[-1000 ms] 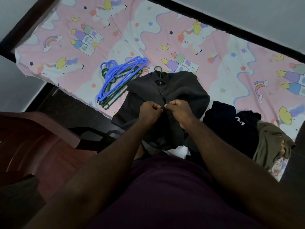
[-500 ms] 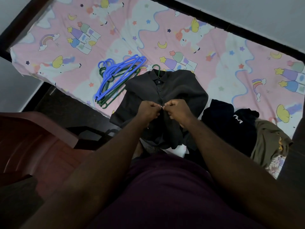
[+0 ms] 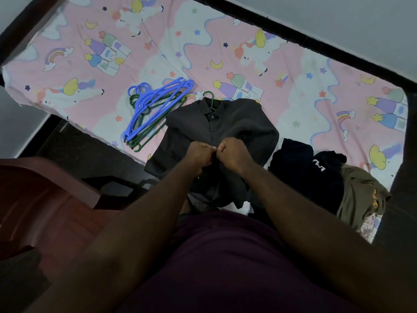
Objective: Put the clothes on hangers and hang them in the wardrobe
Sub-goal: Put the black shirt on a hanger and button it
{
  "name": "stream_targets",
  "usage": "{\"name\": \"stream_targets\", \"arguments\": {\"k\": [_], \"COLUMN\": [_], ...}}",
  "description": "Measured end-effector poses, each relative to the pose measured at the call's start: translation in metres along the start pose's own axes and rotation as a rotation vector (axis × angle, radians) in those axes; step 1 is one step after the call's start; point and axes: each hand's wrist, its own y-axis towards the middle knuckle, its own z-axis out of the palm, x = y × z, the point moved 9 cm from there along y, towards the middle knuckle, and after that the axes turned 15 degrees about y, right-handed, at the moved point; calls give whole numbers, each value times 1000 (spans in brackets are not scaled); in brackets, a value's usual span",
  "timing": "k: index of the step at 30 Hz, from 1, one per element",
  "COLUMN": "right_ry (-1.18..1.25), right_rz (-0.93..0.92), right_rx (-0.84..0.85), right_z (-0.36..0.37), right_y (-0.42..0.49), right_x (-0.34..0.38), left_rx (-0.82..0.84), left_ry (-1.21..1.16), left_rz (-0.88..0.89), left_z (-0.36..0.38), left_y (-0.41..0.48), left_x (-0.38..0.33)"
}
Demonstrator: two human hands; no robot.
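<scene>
Fingers of left hand (image 3: pixel 201 154) and right hand (image 3: pixel 232 154) curl, pinching the placket of the dark shirt (image 3: pixel 239 123) at mid-front; placket runs away toward the green hanger hook (image 3: pixel 210 97); both hands equally near.

Unicorn-print bedsheet (image 3: pixel 225 41), brown chair (image 3: pixel 45 199)

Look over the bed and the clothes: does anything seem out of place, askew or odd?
Nothing is damaged or spilled. The dark shirt lies on the bed with a green hanger at its collar, both hands pinching its placket. Spare hangers lie bunched left; unhung clothes sit crumpled right.
</scene>
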Motion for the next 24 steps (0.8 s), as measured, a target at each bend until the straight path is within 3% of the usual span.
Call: {"name": "stream_targets", "arguments": {"k": [2,9,12,16,18,21,24], "right_ry": [16,419,657,742,601,186,72], "right_rz": [17,156,281,313,210,-50,-153], "right_rx": [-23,-137,-96,-76,-126,-171,-156], "right_z": [0,-1,6,7,3,-1,1], "right_y": [0,4,7,11,16,16,14], "right_x": [0,-18,-21,-18,-14,2,10], "left_rx": [-19,-46,-27,19,28,48,73], "left_ry": [-12,-20,-50,-99,-145,-188,-175], "left_rz": [-10,33,13,-26,-62,-66,-22], "left_z": [-1,-8,-11,-11,-11,-14,-17], "left_y": [3,13,15,15,16,16,17], "left_x": [-1,-17,-20,-23,-22,-24,-25]}}
